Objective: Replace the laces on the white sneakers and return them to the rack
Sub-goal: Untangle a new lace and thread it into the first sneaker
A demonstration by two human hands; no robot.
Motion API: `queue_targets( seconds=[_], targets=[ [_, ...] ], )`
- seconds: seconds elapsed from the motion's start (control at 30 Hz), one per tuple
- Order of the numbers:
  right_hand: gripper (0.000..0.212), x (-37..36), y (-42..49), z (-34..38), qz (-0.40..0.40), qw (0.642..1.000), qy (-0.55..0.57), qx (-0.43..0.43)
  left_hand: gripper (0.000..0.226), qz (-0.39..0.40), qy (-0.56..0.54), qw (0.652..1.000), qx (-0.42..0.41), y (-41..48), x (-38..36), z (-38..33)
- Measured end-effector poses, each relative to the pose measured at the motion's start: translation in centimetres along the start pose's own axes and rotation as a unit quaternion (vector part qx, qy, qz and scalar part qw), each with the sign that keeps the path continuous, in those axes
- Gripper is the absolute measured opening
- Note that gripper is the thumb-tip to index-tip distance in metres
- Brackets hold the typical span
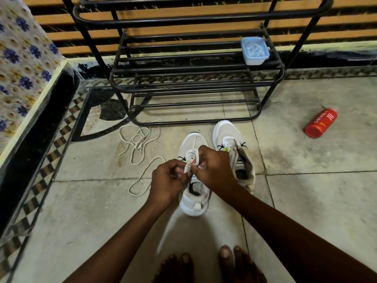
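The black rack (183, 19) stands beyond your left grip (167, 180) and right grip (214, 168), one white sneaker (193, 205) lies directly beneath them, its mate (226, 131) just right of them, loose laces (138, 139) to their left, and both grips pinch a white lace (188, 165) over that sneaker.

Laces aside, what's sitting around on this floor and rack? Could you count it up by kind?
White mesh sneakers: 2
Red cylindrical bottle: 1
Pale blue plastic tub: 1
Black metal shoe rack: 1
Total: 5
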State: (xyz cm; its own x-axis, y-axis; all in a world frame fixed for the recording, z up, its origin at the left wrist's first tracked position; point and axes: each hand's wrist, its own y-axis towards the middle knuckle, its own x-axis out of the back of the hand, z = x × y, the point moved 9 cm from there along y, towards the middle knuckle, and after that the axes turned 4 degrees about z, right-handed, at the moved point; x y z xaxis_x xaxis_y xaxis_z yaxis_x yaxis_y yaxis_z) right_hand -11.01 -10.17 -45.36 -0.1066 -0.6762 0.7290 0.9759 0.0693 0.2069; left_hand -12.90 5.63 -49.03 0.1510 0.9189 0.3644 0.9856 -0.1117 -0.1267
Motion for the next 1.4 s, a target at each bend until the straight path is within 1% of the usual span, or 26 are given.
queue_targets(
  seconds=[0.07,0.17,0.3,0.33,0.37,0.4,0.43,0.5,0.53,0.57,0.63,0.67,0.7,0.77,0.83,0.9,1.0,1.03,1.07,1.13,1.23,1.3,1.37,1.4],
  targets=[
    [0.036,0.0,-0.1,-0.4,0.000,1.000,-0.013,-0.021,0.010,0.005,0.012,1.000,-0.004,0.0,-0.1,-0.2],
    [0.042,-0.3,0.1,-1.0,0.024,0.998,-0.019,-0.050,0.012,0.006,0.033,0.999,-0.012,0.0,-0.1,-0.5],
    [0.036,-0.8,0.2,-2.0,0.053,0.993,-0.027,-0.098,0.013,0.005,0.064,0.998,-0.024,0.0,-0.1,-0.7],
    [0.034,-0.8,0.3,-1.9,0.053,0.993,-0.050,-0.093,0.010,0.005,0.071,0.997,-0.030,0.0,-0.1,-0.9],
    [0.031,-0.7,0.3,-1.3,0.044,0.993,-0.087,-0.069,0.006,0.005,0.081,0.996,-0.040,-0.1,-0.2,-1.3],
    [0.028,-0.6,0.3,-0.3,0.026,0.991,-0.127,-0.027,0.004,0.004,0.092,0.994,-0.052,-0.2,-0.2,-1.6],
    [0.027,-0.5,0.2,0.7,0.004,0.987,-0.160,0.014,0.008,-0.001,0.101,0.993,-0.061,-0.2,-0.3,-1.8],
    [0.029,-0.9,0.0,1.9,0.000,0.979,-0.194,0.066,0.012,-0.011,0.109,0.992,-0.065,-0.2,-0.2,-1.9],
    [0.030,-0.9,0.1,1.5,0.009,0.983,-0.177,0.052,0.011,-0.013,0.110,0.992,-0.064,-0.2,-0.2,-2.0],
    [0.032,-0.7,0.4,0.6,0.016,0.988,-0.151,0.010,0.008,-0.013,0.109,0.992,-0.060,-0.2,-0.2,-1.9],
    [0.037,-0.6,0.7,-1.7,0.057,0.989,-0.065,-0.121,0.003,-0.010,0.103,0.993,-0.054,-0.2,-0.2,-1.6],
    [0.040,-0.6,0.5,-2.5,0.060,0.985,-0.022,-0.160,0.006,-0.009,0.103,0.993,-0.053,-0.2,-0.2,-1.4],
    [0.041,-0.5,0.5,-2.7,0.052,0.984,0.000,-0.172,0.007,-0.009,0.103,0.993,-0.052,-0.1,-0.2,-1.3],
    [0.038,-0.4,0.4,-2.2,0.042,0.986,-0.004,-0.159,0.007,-0.004,0.108,0.993,-0.050,0.0,-0.3,-1.3],
    [0.033,-0.5,0.2,-1.5,0.034,0.992,-0.010,-0.123,0.010,0.006,0.106,0.994,-0.037,0.3,-0.3,-1.0],
    [0.036,-0.5,0.0,-1.2,0.026,0.994,0.010,-0.101,0.014,0.023,0.082,0.996,-0.017,0.5,-0.3,-0.6],
    [0.041,-0.2,-0.4,-1.4,-0.003,0.987,0.121,-0.104,0.011,0.049,-0.052,0.997,0.023,0.7,0.0,0.5],
    [0.042,-0.1,-0.5,-1.4,-0.012,0.984,0.145,-0.106,0.013,0.047,-0.092,0.994,0.032,0.6,0.1,0.8],
    [0.041,0.1,-0.7,-1.4,-0.020,0.984,0.148,-0.101,0.016,0.040,-0.115,0.992,0.036,0.6,0.2,1.0],
    [0.037,0.1,-1.0,-1.4,-0.022,0.983,0.151,-0.098,0.016,0.023,-0.114,0.993,0.035,0.6,0.1,1.1],
    [0.030,0.1,-1.3,-1.8,-0.029,0.982,0.160,-0.097,0.008,-0.002,-0.115,0.992,0.049,0.8,-0.1,0.9],
    [0.025,0.1,-1.9,-1.9,-0.031,0.986,0.143,-0.085,0.007,0.004,-0.116,0.992,0.058,1.0,-0.4,1.1],
    [0.023,-0.2,-2.8,-2.0,-0.026,0.985,0.149,-0.079,0.011,0.017,-0.079,0.995,0.051,1.4,-0.8,1.2],
    [0.027,-0.4,-3.2,-2.0,-0.024,0.987,0.139,-0.073,0.016,0.017,-0.048,0.998,0.045,1.5,-0.9,1.1]
  ],
)
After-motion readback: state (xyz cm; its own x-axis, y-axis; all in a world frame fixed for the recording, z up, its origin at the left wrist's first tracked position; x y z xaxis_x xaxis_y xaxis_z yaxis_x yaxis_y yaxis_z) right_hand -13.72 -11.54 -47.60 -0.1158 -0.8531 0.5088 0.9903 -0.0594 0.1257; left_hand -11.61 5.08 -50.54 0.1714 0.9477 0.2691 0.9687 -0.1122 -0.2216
